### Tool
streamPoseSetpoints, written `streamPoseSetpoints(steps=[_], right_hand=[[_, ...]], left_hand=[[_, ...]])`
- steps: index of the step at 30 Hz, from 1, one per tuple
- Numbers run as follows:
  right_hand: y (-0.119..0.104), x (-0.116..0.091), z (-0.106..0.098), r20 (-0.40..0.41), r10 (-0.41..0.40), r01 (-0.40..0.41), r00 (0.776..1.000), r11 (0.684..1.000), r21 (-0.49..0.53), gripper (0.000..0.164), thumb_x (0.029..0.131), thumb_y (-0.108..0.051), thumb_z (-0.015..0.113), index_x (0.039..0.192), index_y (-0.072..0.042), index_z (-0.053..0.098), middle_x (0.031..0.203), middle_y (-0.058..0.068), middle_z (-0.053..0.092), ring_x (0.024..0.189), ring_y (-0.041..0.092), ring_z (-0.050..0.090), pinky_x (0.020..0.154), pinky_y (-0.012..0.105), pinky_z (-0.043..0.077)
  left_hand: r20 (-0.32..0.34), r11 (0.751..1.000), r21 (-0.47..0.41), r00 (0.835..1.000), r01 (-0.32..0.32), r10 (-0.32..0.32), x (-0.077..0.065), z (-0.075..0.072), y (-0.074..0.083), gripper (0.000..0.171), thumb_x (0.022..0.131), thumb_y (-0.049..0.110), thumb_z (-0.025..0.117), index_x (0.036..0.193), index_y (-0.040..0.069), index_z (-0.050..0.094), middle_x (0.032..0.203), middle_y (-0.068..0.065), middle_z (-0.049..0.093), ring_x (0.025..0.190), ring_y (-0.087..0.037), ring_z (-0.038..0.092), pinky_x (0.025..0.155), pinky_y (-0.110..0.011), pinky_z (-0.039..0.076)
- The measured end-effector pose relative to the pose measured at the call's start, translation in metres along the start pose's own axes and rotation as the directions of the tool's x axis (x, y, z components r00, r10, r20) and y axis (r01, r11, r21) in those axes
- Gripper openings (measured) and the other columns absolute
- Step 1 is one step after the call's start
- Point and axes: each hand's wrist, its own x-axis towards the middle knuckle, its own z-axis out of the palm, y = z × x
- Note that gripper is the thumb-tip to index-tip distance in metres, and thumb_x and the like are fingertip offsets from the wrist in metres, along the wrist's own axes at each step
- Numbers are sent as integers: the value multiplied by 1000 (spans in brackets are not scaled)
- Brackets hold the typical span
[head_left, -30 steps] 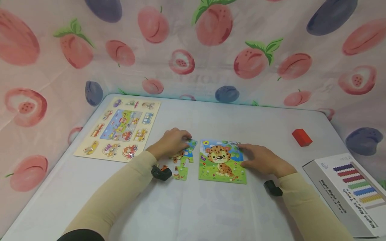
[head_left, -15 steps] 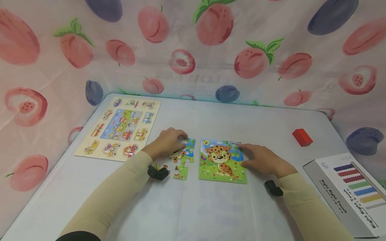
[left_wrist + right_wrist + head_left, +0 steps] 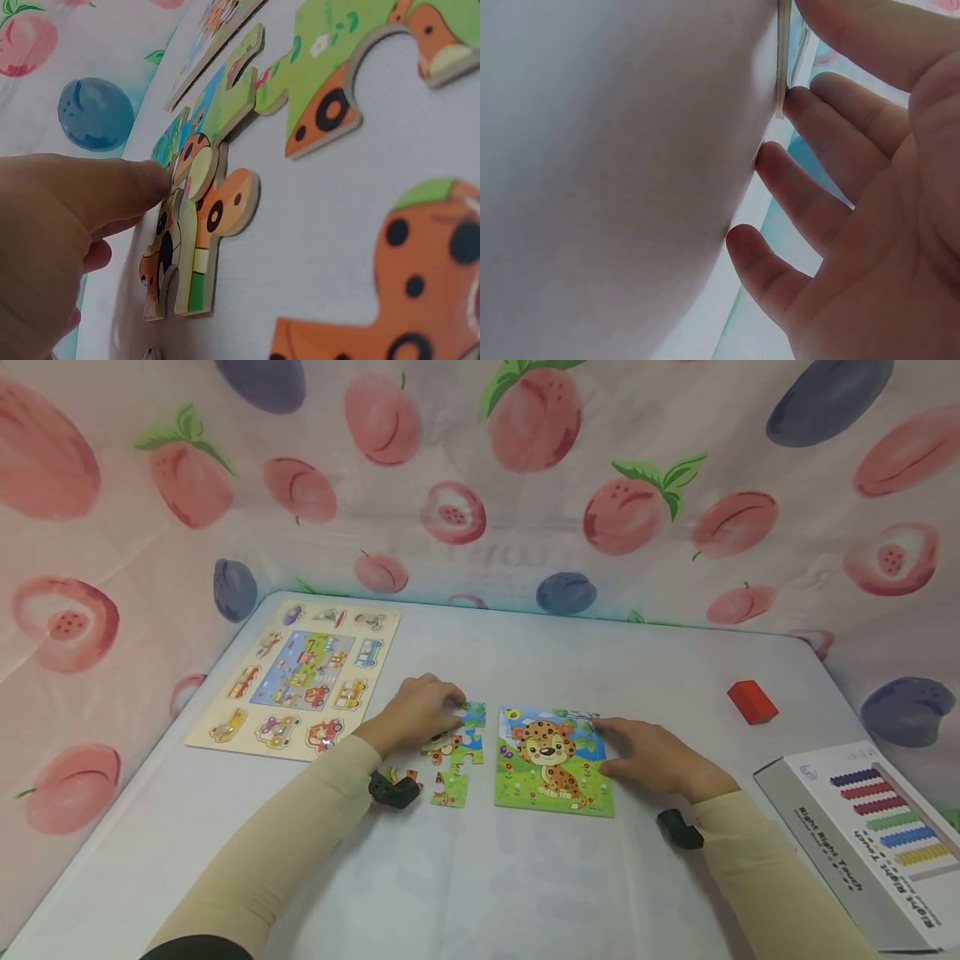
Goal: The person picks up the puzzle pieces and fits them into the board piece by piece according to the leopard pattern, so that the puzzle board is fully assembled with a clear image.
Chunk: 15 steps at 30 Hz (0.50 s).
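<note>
A finished-looking leopard picture board (image 3: 551, 764) lies flat in mid-table. My right hand (image 3: 652, 758) rests at its right edge, thumb and fingers spread apart; in the right wrist view, the fingers (image 3: 802, 187) touch the tabletop and the board's edge. Left of the board, several loose puzzle pieces (image 3: 468, 747) lie partly joined, with blue, green and leopard-spot prints. My left hand (image 3: 416, 714) reaches over them from the left. Up close in the left wrist view, its thumb and fingers pinch a spotted puzzle piece (image 3: 169, 244) beside its neighbours. Its palm hides some pieces.
A wooden vehicle puzzle board (image 3: 258, 727) lies at the back left. On the right are a red block (image 3: 752, 702) and a grey-white box (image 3: 847, 852) with coloured ridged strips. A fruit-print curtain (image 3: 517, 560) hangs around the table's back and sides.
My left hand has moved slightly left, and the upper blue-green piece beside its fingertips has shifted left with it. During the last half second both hands stay almost still.
</note>
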Motion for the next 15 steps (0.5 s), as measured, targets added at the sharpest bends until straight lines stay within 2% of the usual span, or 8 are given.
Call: streamPoseSetpoints(steps=[6, 12, 15], right_hand=[[-1, 0, -1, 2, 8, -8, 1000, 1000, 9, 70, 90, -23, 76, 151, -8, 44, 152, 24, 40, 139, 48, 32, 108, 65, 28], [-1, -1, -1, -1, 10, -10, 1000, 1000, 14, 70, 89, -22, 76, 150, -7, 44, 152, 24, 40, 140, 48, 31, 108, 65, 28], [-1, -1, 0, -5, 10, -10, 1000, 1000, 16, 70, 89, -21, 76, 150, -7, 44, 152, 24, 40, 140, 48, 31, 109, 64, 28]], left_hand=[[-35, 998, 46, 999, -38, 39, 1, 1, -1, 36, 93, 31, 72, 123, 10, 70, 116, -3, 68, 110, -23, 55, 101, -44, 36], [-121, 998, 57, 992, -23, 30, 3, -4, 3, 34, 93, 29, 71, 121, 10, 70, 115, -2, 69, 114, -24, 55, 102, -45, 35], [-134, 999, 39, 991, -27, 32, 5, -7, 8, 34, 92, 28, 71, 120, 10, 71, 115, -3, 70, 114, -24, 54, 102, -46, 34]])
